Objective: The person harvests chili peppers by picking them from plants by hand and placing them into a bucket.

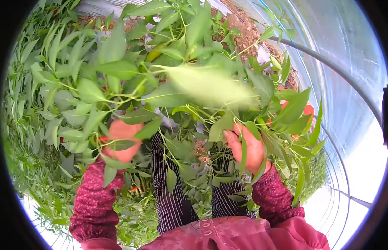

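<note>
My left hand [124, 141] is among the leaves of a pepper plant [119, 68], smeared by motion and partly covered by leaves. A bit of red pepper [103, 139] shows at its outer side; whether the fingers hold it is unclear. Leaves cross in front of my right hand [251, 151], whose thumb and fingers are closed together in the foliage. What lies between them is hidden, though a broad leaf [221, 126] hangs beside the thumb. Higher in the plant is a yellow-green pepper [154, 54].
Orange-red objects [308, 111] show partly behind leaves at right. A grey pipe [327, 62] curves along clear plastic sheeting [348, 37]. Brown soil [244, 31] lies ahead, dense plants [29, 112] at left. Another red pepper [133, 188] hangs low by my leg.
</note>
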Demonstrator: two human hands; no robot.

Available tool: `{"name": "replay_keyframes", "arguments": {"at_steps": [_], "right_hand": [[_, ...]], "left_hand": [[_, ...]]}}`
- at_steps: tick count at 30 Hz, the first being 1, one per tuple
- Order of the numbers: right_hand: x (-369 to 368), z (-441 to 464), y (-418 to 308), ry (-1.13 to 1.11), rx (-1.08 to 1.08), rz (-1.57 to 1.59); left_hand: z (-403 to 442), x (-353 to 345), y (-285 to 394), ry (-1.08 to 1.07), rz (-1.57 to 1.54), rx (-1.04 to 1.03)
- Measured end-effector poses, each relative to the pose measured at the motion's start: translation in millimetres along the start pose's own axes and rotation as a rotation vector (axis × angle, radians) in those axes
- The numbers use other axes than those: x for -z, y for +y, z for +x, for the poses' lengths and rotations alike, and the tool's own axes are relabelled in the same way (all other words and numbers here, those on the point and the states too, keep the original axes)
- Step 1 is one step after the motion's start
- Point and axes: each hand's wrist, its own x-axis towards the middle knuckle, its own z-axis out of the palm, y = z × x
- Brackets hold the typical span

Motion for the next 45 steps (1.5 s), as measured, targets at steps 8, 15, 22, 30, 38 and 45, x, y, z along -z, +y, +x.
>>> {"name": "replay_keyframes", "arguments": {"at_steps": [8,15,22,30,38,45], "right_hand": [[12,3,-24,-0.209,-0.182,0.045],[10,4,-18,-0.094,-0.201,0.15],[13,14,-24,-0.122,-0.172,0.118],[10,8,-24,-0.079,-0.08,0.119],[1,-10,0,-0.059,-0.052,0.124],[1,24,-5,0.002,-0.15,0.258]], "left_hand": [[57,-120,-51,0.403,-0.439,0.064],[64,-87,-52,0.342,-0.277,0.123],[66,-73,-58,0.268,-0.239,0.146],[32,-43,-53,0.144,-0.189,0.177],[-20,3,-25,0.034,-0.221,0.255],[-40,-20,-130,0.097,-0.698,0.338]]}}
